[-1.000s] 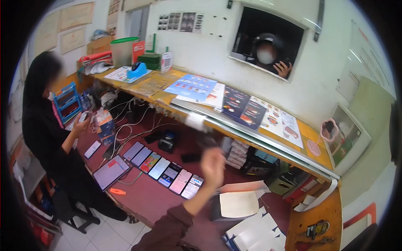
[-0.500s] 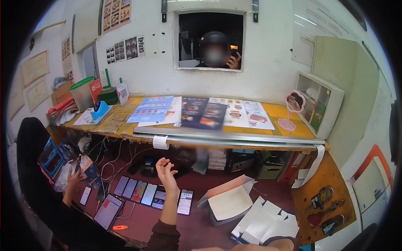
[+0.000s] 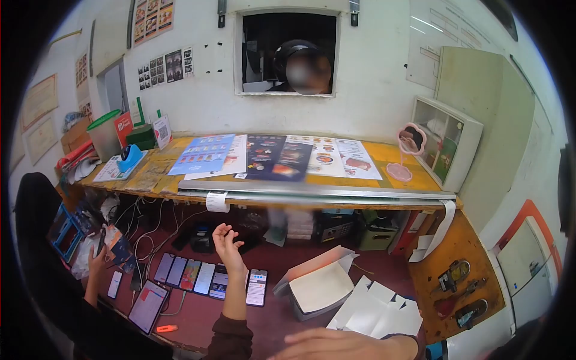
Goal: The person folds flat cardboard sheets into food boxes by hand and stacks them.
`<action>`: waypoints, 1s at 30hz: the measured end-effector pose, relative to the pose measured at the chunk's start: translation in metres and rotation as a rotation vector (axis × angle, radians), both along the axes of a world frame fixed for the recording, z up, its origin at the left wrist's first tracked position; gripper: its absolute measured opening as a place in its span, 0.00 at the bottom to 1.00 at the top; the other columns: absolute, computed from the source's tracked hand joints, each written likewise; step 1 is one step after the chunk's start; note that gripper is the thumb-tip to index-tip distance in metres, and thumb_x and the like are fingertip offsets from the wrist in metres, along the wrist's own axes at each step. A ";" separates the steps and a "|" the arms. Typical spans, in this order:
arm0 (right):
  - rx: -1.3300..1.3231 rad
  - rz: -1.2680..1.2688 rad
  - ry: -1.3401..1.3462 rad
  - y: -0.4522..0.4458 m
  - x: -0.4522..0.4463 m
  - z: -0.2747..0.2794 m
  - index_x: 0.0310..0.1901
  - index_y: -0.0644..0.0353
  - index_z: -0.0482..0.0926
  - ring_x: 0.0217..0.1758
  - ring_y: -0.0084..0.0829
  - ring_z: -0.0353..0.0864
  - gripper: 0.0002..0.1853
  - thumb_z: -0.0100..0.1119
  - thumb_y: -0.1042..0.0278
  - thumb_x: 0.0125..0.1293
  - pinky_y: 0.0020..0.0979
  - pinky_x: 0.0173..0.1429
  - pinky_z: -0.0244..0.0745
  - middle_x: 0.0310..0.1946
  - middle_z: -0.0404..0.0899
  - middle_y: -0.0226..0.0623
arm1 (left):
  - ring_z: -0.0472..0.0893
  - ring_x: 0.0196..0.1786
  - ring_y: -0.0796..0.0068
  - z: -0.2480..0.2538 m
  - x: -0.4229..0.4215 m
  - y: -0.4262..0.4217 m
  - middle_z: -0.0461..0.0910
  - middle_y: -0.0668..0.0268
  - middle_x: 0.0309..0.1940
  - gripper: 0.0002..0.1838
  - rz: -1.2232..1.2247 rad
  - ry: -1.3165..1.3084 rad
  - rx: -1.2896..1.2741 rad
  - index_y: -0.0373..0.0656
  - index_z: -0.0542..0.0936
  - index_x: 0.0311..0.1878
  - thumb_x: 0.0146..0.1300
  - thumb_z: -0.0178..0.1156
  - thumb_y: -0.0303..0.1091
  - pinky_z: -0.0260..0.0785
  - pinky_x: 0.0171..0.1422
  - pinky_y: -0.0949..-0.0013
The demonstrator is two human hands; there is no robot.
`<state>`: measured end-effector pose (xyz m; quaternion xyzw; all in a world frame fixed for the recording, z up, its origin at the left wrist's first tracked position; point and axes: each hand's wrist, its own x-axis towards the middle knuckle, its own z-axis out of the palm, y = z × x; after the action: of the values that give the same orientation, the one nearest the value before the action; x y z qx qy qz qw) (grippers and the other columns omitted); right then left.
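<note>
My left hand (image 3: 228, 245) is raised over the row of phones, palm up with loosely bent fingers apart and nothing in it. Beneath and beside it lie several lit phones, among them a phone (image 3: 257, 288) to the right of my wrist. My right hand (image 3: 330, 344) reaches in from the lower right, back up, fingers stretched to the left and slightly blurred, with no object visible in it. Just beyond it are white cardboard sheets (image 3: 375, 309) and an open box (image 3: 321, 289).
A co-worker in black (image 3: 45, 252) at the left holds a phone (image 3: 101, 241). A tablet (image 3: 148, 306) and orange marker (image 3: 167, 328) lie on the desk. Menus (image 3: 264, 157) cover the raised counter (image 3: 153, 165). Someone in a helmet (image 3: 294, 57) stands behind the window. Padlocks (image 3: 454, 276) lie right.
The view has swung right. My left hand has turned palm up, and my right hand has come in at the bottom. The person at the window has lowered their hand and bent their head.
</note>
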<state>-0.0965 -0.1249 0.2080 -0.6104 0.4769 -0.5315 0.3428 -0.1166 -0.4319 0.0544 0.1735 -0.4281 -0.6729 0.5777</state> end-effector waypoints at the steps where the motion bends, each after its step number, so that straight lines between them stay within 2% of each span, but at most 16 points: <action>1: -0.010 -0.008 0.023 0.002 -0.001 0.002 0.42 0.65 0.75 0.43 0.36 0.76 0.14 0.51 0.66 0.59 0.35 0.51 0.68 0.38 0.77 0.42 | 0.71 0.40 0.80 0.002 0.001 -0.003 0.69 0.68 0.44 0.14 -0.005 -0.006 0.015 0.44 0.67 0.51 0.61 0.49 0.26 0.67 0.34 0.79; 3: -0.076 -0.055 0.088 0.009 -0.002 0.010 0.42 0.65 0.75 0.43 0.36 0.76 0.13 0.51 0.67 0.58 0.35 0.51 0.68 0.39 0.77 0.42 | 0.71 0.41 0.80 0.005 -0.003 -0.012 0.69 0.68 0.45 0.15 -0.006 -0.005 0.031 0.44 0.67 0.52 0.61 0.49 0.27 0.67 0.35 0.78; 5: -0.178 -0.122 0.162 0.011 -0.004 0.020 0.43 0.65 0.75 0.43 0.37 0.76 0.13 0.52 0.67 0.57 0.35 0.51 0.68 0.39 0.77 0.43 | 0.70 0.46 0.77 0.001 -0.014 -0.030 0.68 0.67 0.47 0.18 0.155 -0.011 -0.009 0.46 0.65 0.54 0.62 0.52 0.35 0.66 0.40 0.73; 6: -0.215 -0.140 0.209 0.009 -0.002 0.024 0.43 0.65 0.75 0.43 0.37 0.75 0.13 0.52 0.68 0.57 0.35 0.51 0.68 0.39 0.77 0.43 | 0.70 0.46 0.77 0.001 -0.025 -0.043 0.68 0.67 0.47 0.18 0.155 -0.008 -0.005 0.46 0.65 0.54 0.62 0.52 0.35 0.66 0.40 0.73; 8: -0.231 -0.113 0.302 0.002 0.003 0.027 0.43 0.65 0.75 0.44 0.37 0.75 0.13 0.53 0.69 0.56 0.36 0.51 0.68 0.39 0.77 0.43 | 0.68 0.50 0.77 0.009 -0.043 -0.071 0.65 0.65 0.50 0.23 0.336 0.085 0.164 0.46 0.63 0.55 0.59 0.58 0.36 0.67 0.40 0.75; 9: -0.219 -0.076 0.341 -0.002 0.006 0.026 0.43 0.65 0.75 0.44 0.38 0.75 0.13 0.53 0.69 0.56 0.36 0.51 0.69 0.40 0.77 0.43 | 0.68 0.50 0.77 0.017 -0.045 -0.081 0.65 0.65 0.50 0.23 0.335 0.085 0.165 0.46 0.63 0.55 0.59 0.58 0.36 0.67 0.40 0.75; 11: -0.209 0.003 0.383 -0.007 0.010 0.024 0.43 0.64 0.74 0.44 0.38 0.75 0.13 0.54 0.70 0.55 0.36 0.51 0.69 0.40 0.77 0.43 | 0.73 0.43 0.78 0.029 -0.047 -0.097 0.70 0.64 0.43 0.22 -0.044 0.092 0.249 0.44 0.67 0.51 0.57 0.62 0.41 0.69 0.35 0.74; 12: -0.218 0.033 0.392 -0.009 0.010 0.026 0.43 0.64 0.74 0.44 0.38 0.75 0.13 0.54 0.71 0.55 0.36 0.51 0.69 0.40 0.77 0.43 | 0.73 0.43 0.78 0.025 -0.049 -0.104 0.70 0.64 0.43 0.22 -0.042 0.093 0.250 0.44 0.67 0.51 0.57 0.62 0.41 0.69 0.35 0.74; 14: -0.276 -0.011 0.365 0.001 0.004 0.028 0.43 0.64 0.74 0.45 0.39 0.75 0.14 0.55 0.71 0.54 0.36 0.51 0.69 0.41 0.77 0.43 | 0.75 0.28 0.79 0.013 -0.055 -0.116 0.73 0.67 0.32 0.18 -0.214 -0.052 0.190 0.42 0.71 0.45 0.57 0.62 0.42 0.68 0.24 0.74; 15: -0.320 -0.058 0.349 0.004 0.000 0.030 0.43 0.64 0.74 0.45 0.39 0.75 0.14 0.55 0.72 0.54 0.36 0.51 0.69 0.41 0.77 0.43 | 0.70 0.14 0.80 0.023 -0.051 -0.096 0.72 0.71 0.21 0.14 -0.110 -0.062 0.240 0.41 0.73 0.40 0.58 0.60 0.41 0.61 0.14 0.75; 17: -0.381 -0.181 0.325 0.009 -0.007 0.031 0.43 0.64 0.74 0.45 0.39 0.75 0.14 0.56 0.73 0.53 0.36 0.51 0.69 0.41 0.76 0.43 | 0.67 0.12 0.82 0.017 -0.039 -0.077 0.66 0.73 0.15 0.13 -0.119 -0.116 0.092 0.43 0.72 0.34 0.60 0.57 0.43 0.58 0.13 0.77; 19: -0.373 -0.225 0.358 -0.001 -0.008 0.027 0.43 0.63 0.74 0.45 0.40 0.75 0.14 0.56 0.74 0.52 0.36 0.51 0.69 0.41 0.76 0.44 | 0.66 0.11 0.82 0.029 -0.023 -0.035 0.65 0.71 0.12 0.12 -0.146 -0.084 0.020 0.42 0.71 0.33 0.63 0.54 0.41 0.56 0.12 0.77; 25: -0.334 -0.010 0.471 -0.029 0.001 0.020 0.43 0.63 0.74 0.46 0.41 0.75 0.16 0.58 0.76 0.50 0.37 0.51 0.70 0.42 0.76 0.44 | 0.68 0.12 0.79 0.048 0.005 0.055 0.65 0.68 0.14 0.12 -0.271 0.092 -0.159 0.38 0.68 0.35 0.65 0.51 0.39 0.58 0.14 0.76; 27: -0.435 -0.119 0.465 -0.028 -0.007 0.022 0.44 0.63 0.74 0.46 0.41 0.75 0.17 0.59 0.77 0.49 0.37 0.51 0.70 0.43 0.76 0.44 | 0.68 0.13 0.78 0.053 0.009 0.065 0.64 0.68 0.15 0.12 -0.308 0.117 -0.197 0.38 0.68 0.35 0.65 0.51 0.38 0.59 0.14 0.76; 29: -0.508 -0.370 0.493 -0.037 -0.017 0.023 0.44 0.62 0.73 0.47 0.42 0.75 0.17 0.60 0.78 0.48 0.37 0.51 0.70 0.43 0.76 0.44 | 0.68 0.13 0.78 0.057 0.011 0.071 0.64 0.67 0.15 0.11 -0.324 0.148 -0.188 0.37 0.68 0.36 0.65 0.51 0.37 0.59 0.14 0.76; 30: -0.499 -0.520 0.522 -0.050 -0.024 0.025 0.44 0.62 0.73 0.47 0.42 0.75 0.18 0.60 0.79 0.48 0.37 0.51 0.70 0.43 0.76 0.44 | 0.69 0.13 0.79 0.058 0.013 0.074 0.67 0.66 0.14 0.12 -0.342 0.172 -0.171 0.37 0.70 0.32 0.65 0.52 0.37 0.60 0.15 0.76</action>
<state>-0.1209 -0.1747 0.2334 -0.6479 0.5425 -0.5267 -0.0921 -0.1041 -0.3578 0.1123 -0.0093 -0.4561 -0.7346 0.5022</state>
